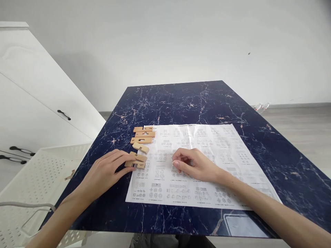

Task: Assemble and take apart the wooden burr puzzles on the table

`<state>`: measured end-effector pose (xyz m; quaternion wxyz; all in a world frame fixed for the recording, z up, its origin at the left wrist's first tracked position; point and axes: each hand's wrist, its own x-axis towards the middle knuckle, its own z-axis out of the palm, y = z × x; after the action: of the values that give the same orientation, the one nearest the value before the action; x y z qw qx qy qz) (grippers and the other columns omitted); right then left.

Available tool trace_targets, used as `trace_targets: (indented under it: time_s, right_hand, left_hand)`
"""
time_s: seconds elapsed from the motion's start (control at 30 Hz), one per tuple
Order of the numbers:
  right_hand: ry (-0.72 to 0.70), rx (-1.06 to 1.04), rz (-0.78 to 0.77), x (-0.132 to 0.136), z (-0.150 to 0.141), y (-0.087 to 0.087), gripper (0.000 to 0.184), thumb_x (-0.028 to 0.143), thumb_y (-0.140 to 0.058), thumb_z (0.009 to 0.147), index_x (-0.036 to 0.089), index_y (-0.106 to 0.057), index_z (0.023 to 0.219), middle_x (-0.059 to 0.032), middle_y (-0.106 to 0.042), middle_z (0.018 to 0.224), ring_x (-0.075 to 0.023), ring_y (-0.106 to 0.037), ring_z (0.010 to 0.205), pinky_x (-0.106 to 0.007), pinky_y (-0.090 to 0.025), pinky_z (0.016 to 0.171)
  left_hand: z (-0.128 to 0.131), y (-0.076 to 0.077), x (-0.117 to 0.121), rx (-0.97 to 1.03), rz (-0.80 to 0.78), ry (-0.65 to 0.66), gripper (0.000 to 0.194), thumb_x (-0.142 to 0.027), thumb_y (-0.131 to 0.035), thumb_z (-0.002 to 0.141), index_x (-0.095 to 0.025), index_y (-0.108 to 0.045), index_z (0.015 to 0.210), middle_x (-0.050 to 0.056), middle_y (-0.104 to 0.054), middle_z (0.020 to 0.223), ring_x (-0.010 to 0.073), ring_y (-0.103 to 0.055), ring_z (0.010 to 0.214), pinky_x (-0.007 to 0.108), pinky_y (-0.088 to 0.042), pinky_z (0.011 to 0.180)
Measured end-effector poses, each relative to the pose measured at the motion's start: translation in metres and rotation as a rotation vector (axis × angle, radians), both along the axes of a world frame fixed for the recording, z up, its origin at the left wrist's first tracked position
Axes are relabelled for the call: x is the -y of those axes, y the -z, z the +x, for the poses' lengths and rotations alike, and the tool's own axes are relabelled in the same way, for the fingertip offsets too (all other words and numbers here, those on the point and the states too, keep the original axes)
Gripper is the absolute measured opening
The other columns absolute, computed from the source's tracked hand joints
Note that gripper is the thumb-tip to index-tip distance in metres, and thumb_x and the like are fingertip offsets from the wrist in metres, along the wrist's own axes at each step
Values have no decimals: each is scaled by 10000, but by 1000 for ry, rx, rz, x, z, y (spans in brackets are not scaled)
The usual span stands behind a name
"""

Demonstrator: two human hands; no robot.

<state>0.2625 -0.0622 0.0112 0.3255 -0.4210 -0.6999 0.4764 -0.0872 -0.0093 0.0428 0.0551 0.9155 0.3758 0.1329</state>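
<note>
Smooth, pale wooden pieces (144,149) — flat bars with squared notches, some numbered — lie along the left edge of a creased printed sheet (219,155). The left hand (110,168) touches the nearest ones with thumb and fingers; whether it grips cannot be told. The right hand (193,163), loosely curled and unclenched, rests on the paper. Beneath, a dark-blue, marble-veined tabletop (165,103); beyond, a plain wall (165,41).
</note>
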Motion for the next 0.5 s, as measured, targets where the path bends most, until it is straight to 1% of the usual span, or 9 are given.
trace_targets:
  time_s: [0.13, 0.23, 0.3, 0.37, 0.43, 0.47, 0.5]
  right_hand:
    - [8, 5, 2, 0, 0, 0, 276, 470, -593, 1063, 217, -657, 973, -3, -688, 734, -151, -595, 626, -299, -430, 593]
    - [14, 9, 3, -1, 1, 1, 277, 471, -591, 1064, 220, -658, 969, 2, -684, 727, -148, -590, 621, -299, -423, 587]
    - [19, 12, 3, -1, 1, 2, 276, 471, -591, 1063, 222, -661, 968, 4, -684, 723, -147, -589, 619, -299, -422, 585]
    - [21, 12, -4, 0, 2, 1, 271, 467, -592, 1061, 223, -661, 967, 4, -686, 722, -148, -594, 621, -299, -432, 590]
    - [24, 11, -17, 0, 1, 0, 271, 463, -588, 1059, 222, -657, 956, 1, -687, 722, -150, -598, 624, -301, -443, 596]
    - [25, 10, -24, 0, 1, -1, 269, 458, -586, 1058, 223, -654, 946, 0, -686, 719, -150, -598, 623, -302, -448, 598]
    - [28, 9, -30, 0, 1, -2, 267, 451, -583, 1058, 223, -650, 938, -1, -685, 715, -150, -596, 620, -302, -451, 599]
  left_hand:
    - [7, 2, -9, -12, 69, -18, 348, -531, -568, 1092, -236, -748, 1139, 76, -802, 1154, 274, -746, 1063, 414, -574, 988]
    - [10, 2, -14, -22, 115, -38, 316, -505, -573, 1090, -229, -716, 1145, 86, -767, 1195, 279, -732, 1080, 418, -560, 989]
    - [12, 0, -16, -11, 113, -44, 321, -524, -622, 1055, -231, -693, 1166, 93, -739, 1223, 285, -721, 1090, 413, -556, 980]
    - [15, -5, -16, 16, 63, -8, 347, -528, -693, 997, -233, -666, 1177, 89, -718, 1213, 276, -708, 1065, 390, -559, 950]
    - [20, -12, -15, 79, 1, 38, 305, -456, -722, 958, -232, -634, 1145, 66, -694, 1124, 234, -681, 959, 345, -555, 874]
    - [24, -16, -16, 141, -5, 29, 240, -402, -710, 948, -229, -616, 1086, 46, -672, 1040, 208, -651, 877, 324, -540, 816]
    - [28, -18, -18, 215, 2, -12, 185, -364, -695, 941, -228, -592, 1013, 23, -638, 952, 187, -612, 805, 308, -516, 768]
